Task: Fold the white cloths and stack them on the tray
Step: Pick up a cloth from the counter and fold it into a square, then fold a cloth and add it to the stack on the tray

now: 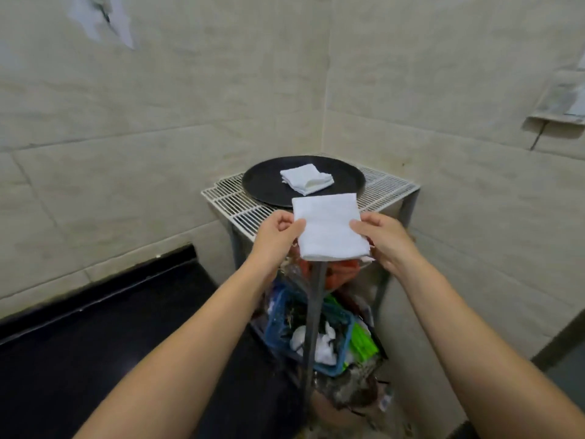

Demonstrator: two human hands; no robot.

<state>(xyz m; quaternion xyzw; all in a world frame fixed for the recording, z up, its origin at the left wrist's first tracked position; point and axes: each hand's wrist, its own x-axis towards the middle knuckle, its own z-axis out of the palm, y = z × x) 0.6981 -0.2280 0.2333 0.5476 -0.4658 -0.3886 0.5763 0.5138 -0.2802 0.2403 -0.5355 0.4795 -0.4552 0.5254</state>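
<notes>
- White wire rack [232,202] in tiled corner, on grey metal legs [313,315].
- Blue basket [335,365] below, holding white and green clutter.
- Orange item [345,269] under rack top, unclear.
- Black counter [104,340] at left.
- Beige wall tiles [158,106], patchy marks upper left.

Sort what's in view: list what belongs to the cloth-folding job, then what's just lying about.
Job: white cloth held by left hand and right hand; folded cloths; black tray.
Lying about: wire rack; blue basket of clutter below.
</notes>
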